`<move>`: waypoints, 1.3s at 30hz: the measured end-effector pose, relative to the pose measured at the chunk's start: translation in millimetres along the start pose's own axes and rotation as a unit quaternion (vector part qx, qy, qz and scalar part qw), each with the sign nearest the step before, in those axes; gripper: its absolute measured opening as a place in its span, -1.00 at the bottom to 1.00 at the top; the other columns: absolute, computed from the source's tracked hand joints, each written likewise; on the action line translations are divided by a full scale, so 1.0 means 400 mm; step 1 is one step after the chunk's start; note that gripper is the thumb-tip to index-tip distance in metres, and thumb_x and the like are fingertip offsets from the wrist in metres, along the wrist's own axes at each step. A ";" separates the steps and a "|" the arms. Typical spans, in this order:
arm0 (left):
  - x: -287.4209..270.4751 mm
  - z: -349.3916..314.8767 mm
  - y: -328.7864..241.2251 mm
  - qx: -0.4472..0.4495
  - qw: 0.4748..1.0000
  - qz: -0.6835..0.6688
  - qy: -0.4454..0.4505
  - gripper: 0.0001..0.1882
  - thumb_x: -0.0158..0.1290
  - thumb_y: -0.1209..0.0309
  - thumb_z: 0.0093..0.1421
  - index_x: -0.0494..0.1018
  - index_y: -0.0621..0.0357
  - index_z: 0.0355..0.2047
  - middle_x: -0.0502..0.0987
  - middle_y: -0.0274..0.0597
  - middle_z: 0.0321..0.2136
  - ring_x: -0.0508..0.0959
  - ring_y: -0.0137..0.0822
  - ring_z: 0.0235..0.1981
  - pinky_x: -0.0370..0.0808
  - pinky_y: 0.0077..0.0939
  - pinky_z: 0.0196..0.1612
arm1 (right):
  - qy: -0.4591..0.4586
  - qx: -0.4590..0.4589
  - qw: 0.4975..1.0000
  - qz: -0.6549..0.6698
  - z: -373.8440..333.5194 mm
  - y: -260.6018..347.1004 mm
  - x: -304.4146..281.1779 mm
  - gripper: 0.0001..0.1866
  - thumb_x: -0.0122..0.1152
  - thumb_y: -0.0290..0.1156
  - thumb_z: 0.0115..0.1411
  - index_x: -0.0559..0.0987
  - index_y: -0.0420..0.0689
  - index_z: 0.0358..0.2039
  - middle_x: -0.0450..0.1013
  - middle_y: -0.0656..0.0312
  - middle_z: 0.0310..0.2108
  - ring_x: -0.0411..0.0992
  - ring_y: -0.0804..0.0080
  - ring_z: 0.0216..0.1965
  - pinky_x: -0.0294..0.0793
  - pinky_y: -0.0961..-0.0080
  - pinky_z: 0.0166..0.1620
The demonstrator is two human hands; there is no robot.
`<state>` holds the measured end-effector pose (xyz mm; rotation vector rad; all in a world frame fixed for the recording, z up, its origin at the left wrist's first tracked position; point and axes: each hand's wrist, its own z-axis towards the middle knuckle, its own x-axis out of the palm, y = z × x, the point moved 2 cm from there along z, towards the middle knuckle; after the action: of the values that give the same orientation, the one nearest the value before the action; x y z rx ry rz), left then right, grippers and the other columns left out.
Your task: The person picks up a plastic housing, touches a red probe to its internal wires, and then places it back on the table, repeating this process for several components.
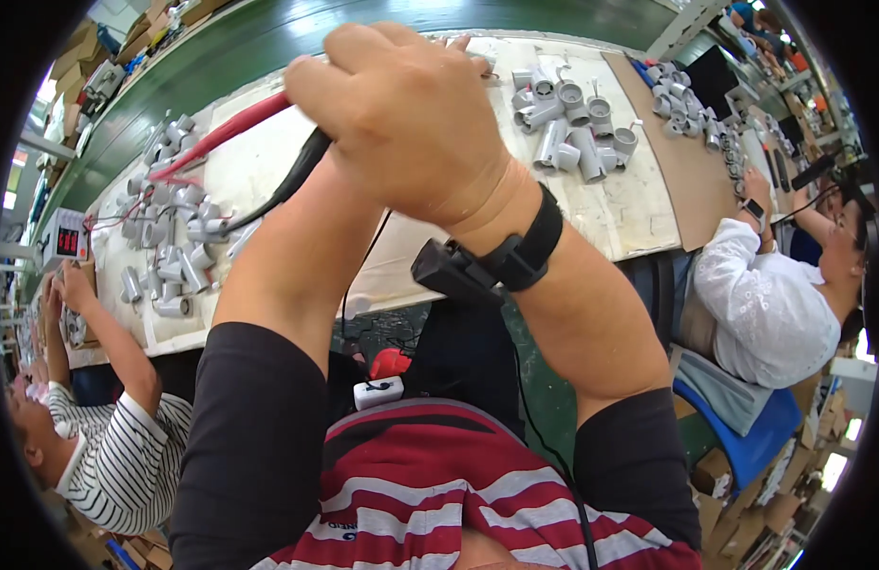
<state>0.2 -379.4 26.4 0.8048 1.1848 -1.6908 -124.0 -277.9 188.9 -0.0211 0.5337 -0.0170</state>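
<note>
My right hand [411,119] is raised close to the camera, fingers curled closed. Out of its left side come a thick red lead [226,131] and a thick black lead [292,180], both tapering toward the table; their far ends inside the grip are hidden. My left forearm [302,266] rises behind the right hand and crosses under it. Of my left hand, only what look like fingertips [479,65] peek out beyond the right hand, so its grip does not show. A black strap with a dark device [515,261] is round my right wrist.
Grey pipe fittings lie in piles at left [188,266] and right [582,128] on the pale worktable [639,209]. A meter with a red display [67,239] stands far left. Co-workers sit at both sides: a striped sleeve [126,456] left, a white sleeve [734,275] right.
</note>
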 end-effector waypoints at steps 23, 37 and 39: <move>-0.276 -0.720 -0.173 -0.425 0.612 -0.652 -0.139 -0.69 0.23 0.29 0.30 0.52 0.21 -0.05 0.59 -0.24 -0.43 0.54 -0.43 -0.52 0.47 -0.53 -0.50 | 0.049 0.442 0.813 0.375 -0.193 0.111 0.103 -0.86 0.37 -0.41 0.26 0.69 -0.21 -0.26 0.62 0.17 -0.40 0.58 0.41 -0.43 0.59 0.52 -0.34; -0.289 -0.819 -0.165 -0.423 0.802 -0.388 -0.165 -0.49 0.33 0.25 0.13 0.53 0.36 -0.03 0.64 -0.21 -0.46 0.60 -0.50 -0.56 0.49 -0.60 -0.57 | 0.058 0.547 0.675 0.492 -0.328 0.251 0.213 -0.80 0.35 -0.42 0.29 0.66 -0.30 -0.18 0.61 0.17 -0.40 0.57 0.49 -0.45 0.61 0.58 -0.36; -0.292 -0.816 -0.165 -0.426 0.801 -0.389 -0.161 -0.53 0.33 0.24 0.14 0.55 0.35 -0.07 0.64 -0.21 -0.45 0.60 -0.51 -0.56 0.49 -0.59 -0.59 | 0.068 0.542 0.685 0.482 -0.325 0.252 0.219 -0.80 0.36 -0.41 0.28 0.66 -0.29 -0.19 0.61 0.18 -0.40 0.56 0.50 -0.46 0.61 0.59 -0.36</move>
<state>-9.5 -27.1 44.2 -0.5978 1.9255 -1.5045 -113.7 -181.0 30.1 1.4599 0.5601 0.7167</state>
